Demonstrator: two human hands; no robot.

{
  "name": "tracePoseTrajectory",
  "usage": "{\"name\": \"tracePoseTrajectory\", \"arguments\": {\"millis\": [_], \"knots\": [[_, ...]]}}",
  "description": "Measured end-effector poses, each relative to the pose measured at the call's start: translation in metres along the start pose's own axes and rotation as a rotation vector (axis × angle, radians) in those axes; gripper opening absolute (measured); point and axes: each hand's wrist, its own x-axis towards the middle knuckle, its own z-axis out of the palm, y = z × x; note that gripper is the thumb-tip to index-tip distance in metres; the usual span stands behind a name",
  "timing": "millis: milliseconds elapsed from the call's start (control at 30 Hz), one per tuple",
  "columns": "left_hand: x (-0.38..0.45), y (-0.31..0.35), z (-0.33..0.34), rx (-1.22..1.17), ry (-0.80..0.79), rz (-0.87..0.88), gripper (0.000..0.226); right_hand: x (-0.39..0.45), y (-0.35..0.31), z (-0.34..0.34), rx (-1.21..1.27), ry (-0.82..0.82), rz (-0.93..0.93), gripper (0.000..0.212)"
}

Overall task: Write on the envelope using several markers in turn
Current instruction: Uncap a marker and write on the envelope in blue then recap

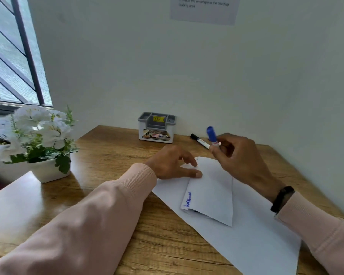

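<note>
Blue-capped marker (212, 135) stands upright in my right hand (238, 155), fingers curled round its barrel above the white envelope (213, 191). My left hand (173, 162) lies half spread, thumb and fingertip pressing the envelope's far edge. Smooth paper bears blue scribble and lies on a white sheet (256, 235) atop the grained wooden desk (111, 155). Beyond, a black marker (199, 140) lies flat.
</note>
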Motion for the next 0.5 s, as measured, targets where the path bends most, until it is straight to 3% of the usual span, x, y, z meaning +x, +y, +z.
{"name": "tracePoseTrajectory", "arguments": {"millis": [167, 367, 500], "knots": [[0.0, -0.011, -0.002, 0.065, -0.121, -0.054, 0.06, 0.037, -0.028, 0.009, 0.213, 0.031, 0.1, 0.012], [0.002, -0.016, -0.004, 0.029, -0.172, -0.061, 0.061, 0.078, -0.056, 0.032, 0.388, -0.028, 0.243, 0.022], [0.001, -0.02, -0.012, -0.016, -0.205, -0.095, 0.059, 0.1, -0.064, 0.051, 0.358, -0.066, 0.265, 0.026]]}}
